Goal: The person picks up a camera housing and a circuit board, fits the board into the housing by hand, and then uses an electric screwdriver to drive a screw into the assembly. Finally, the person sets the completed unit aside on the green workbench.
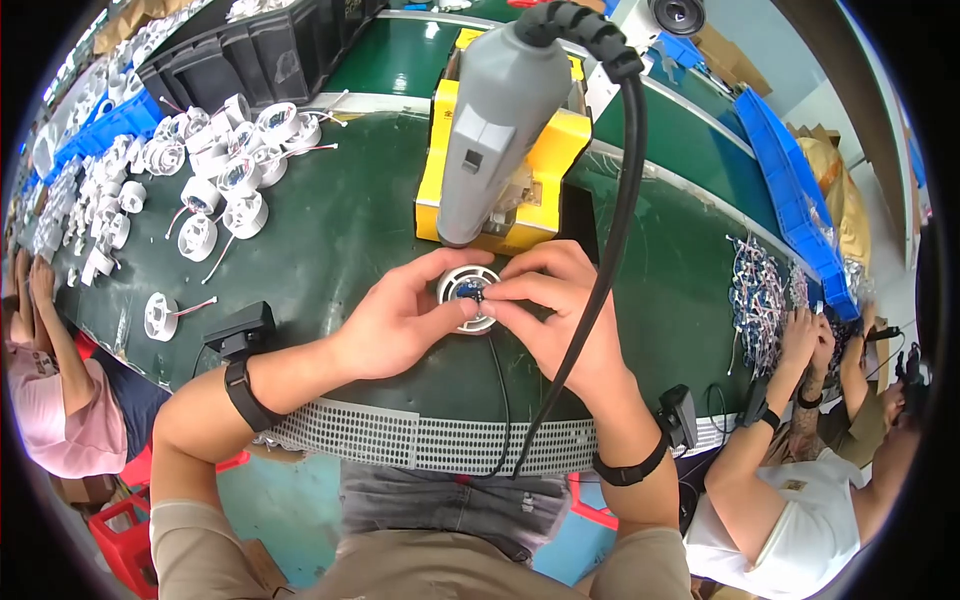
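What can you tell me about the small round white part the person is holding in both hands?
The round white part is a shallow ring-shaped housing, plastic by its look, with a dark blue centre facing up. It sits low over the green bench, just in front of the yellow fixture and below the hanging grey power tool. The left hand cups its left rim; the right hand pinches at its centre. Its underside is hidden.

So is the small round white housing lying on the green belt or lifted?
Cannot tell: both hands, left hand and right hand, grip the round white housing, hiding its underside.
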Action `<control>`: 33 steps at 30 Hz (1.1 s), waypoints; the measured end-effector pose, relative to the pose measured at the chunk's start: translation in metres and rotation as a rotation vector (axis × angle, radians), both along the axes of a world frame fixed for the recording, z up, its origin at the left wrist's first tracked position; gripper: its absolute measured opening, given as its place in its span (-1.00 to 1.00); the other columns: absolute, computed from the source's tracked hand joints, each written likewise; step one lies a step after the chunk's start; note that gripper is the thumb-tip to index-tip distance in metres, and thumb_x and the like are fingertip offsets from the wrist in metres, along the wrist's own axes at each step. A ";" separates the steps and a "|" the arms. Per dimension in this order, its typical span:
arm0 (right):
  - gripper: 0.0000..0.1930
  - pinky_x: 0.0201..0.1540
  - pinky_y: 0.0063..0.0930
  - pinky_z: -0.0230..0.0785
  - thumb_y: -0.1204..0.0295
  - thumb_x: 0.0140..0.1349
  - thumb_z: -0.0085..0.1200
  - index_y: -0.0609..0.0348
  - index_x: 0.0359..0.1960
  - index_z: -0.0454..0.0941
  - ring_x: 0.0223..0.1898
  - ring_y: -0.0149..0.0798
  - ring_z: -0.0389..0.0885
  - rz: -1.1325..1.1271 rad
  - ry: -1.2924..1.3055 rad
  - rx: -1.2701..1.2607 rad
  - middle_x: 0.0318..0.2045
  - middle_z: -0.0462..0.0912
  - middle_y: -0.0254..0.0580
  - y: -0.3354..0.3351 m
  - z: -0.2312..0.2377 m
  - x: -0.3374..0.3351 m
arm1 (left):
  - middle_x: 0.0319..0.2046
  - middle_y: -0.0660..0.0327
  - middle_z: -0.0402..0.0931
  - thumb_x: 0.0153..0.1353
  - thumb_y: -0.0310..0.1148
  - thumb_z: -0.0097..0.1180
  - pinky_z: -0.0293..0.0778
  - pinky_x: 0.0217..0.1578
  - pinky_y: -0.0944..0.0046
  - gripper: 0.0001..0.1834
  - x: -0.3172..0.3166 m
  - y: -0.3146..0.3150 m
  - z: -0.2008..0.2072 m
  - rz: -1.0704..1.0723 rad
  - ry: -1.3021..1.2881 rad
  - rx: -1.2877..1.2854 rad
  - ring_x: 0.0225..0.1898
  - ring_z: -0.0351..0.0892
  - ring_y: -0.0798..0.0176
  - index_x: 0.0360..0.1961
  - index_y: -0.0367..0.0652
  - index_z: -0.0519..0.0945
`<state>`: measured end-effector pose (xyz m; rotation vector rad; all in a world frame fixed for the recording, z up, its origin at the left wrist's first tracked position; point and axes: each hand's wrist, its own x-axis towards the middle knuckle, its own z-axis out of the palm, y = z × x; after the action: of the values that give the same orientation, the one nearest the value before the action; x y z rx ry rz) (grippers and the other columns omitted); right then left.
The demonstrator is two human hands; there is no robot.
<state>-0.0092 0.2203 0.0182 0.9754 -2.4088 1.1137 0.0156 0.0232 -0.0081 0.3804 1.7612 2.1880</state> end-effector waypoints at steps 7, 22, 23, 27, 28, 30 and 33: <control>-0.84 -0.22 -0.38 0.43 0.54 -0.13 0.36 0.15 -0.44 0.68 -0.28 -0.19 0.56 -0.079 -0.035 0.039 -0.40 0.62 -0.26 -0.010 -0.001 0.008 | -0.12 0.22 0.50 0.31 -0.55 0.03 0.50 -0.08 0.44 -0.64 -0.005 0.000 -0.011 0.027 0.000 0.042 -0.13 0.52 0.47 0.12 -0.32 0.39; -0.71 -0.15 -0.50 0.44 0.57 0.05 0.30 0.26 -0.14 0.61 -0.23 -0.36 0.57 -0.104 -0.214 -0.168 -0.25 0.63 -0.19 -0.005 0.000 0.002 | -0.11 0.12 0.49 0.30 -0.58 -0.01 0.64 -0.06 0.21 -0.64 -0.009 -0.006 0.001 -0.054 -0.177 0.011 -0.07 0.57 0.23 0.12 -0.35 0.33; -0.60 -0.10 -0.47 0.43 0.56 0.05 0.30 0.28 -0.03 0.53 -0.22 -0.35 0.56 -0.131 -0.181 -0.271 -0.22 0.61 -0.18 -0.008 0.002 0.000 | -0.12 0.11 0.49 0.28 -0.57 0.02 0.66 -0.12 0.25 -0.66 -0.009 -0.005 0.001 -0.048 -0.194 0.000 -0.10 0.58 0.23 0.08 -0.35 0.38; -0.32 0.06 -0.37 0.40 0.47 0.01 0.35 0.30 0.19 0.31 -0.07 -0.25 0.56 -0.093 -0.199 -0.341 -0.10 0.59 -0.11 -0.042 0.025 -0.012 | -0.14 0.09 0.50 0.26 -0.54 0.06 0.69 -0.21 0.28 -0.66 -0.011 -0.006 -0.001 -0.046 -0.191 -0.016 -0.16 0.60 0.22 0.06 -0.36 0.43; -0.30 0.07 -0.34 0.40 0.44 0.01 0.36 0.30 0.20 0.31 -0.03 -0.22 0.57 -0.049 -0.235 -0.316 -0.09 0.60 -0.10 -0.054 0.030 -0.014 | -0.14 0.09 0.50 0.26 -0.54 0.06 0.69 -0.21 0.28 -0.66 -0.012 -0.009 -0.001 -0.038 -0.188 -0.015 -0.16 0.60 0.22 0.06 -0.36 0.43; -0.28 0.02 -0.40 0.44 0.45 0.02 0.33 0.31 0.22 0.25 -0.09 -0.30 0.61 -0.140 -0.370 -0.166 -0.15 0.63 -0.13 -0.065 0.041 -0.019 | -0.13 0.08 0.51 0.25 -0.55 0.05 0.69 -0.22 0.27 -0.64 -0.014 -0.012 0.001 -0.158 -0.212 -0.065 -0.17 0.60 0.23 0.08 -0.38 0.42; -0.35 -0.20 -0.43 0.48 0.60 0.16 0.11 0.32 0.29 0.11 -0.38 -0.35 0.59 -0.003 -0.089 -0.501 -0.37 0.57 -0.26 -0.072 0.033 -0.028 | -0.14 0.07 0.52 0.27 -0.52 0.04 0.69 -0.22 0.26 -0.63 -0.017 -0.013 -0.002 -0.226 -0.241 -0.070 -0.18 0.61 0.23 0.10 -0.39 0.40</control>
<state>-0.0374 0.1482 0.0507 0.7624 -2.0278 1.6773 -0.0013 0.0101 -0.0096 0.2708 1.5768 1.9222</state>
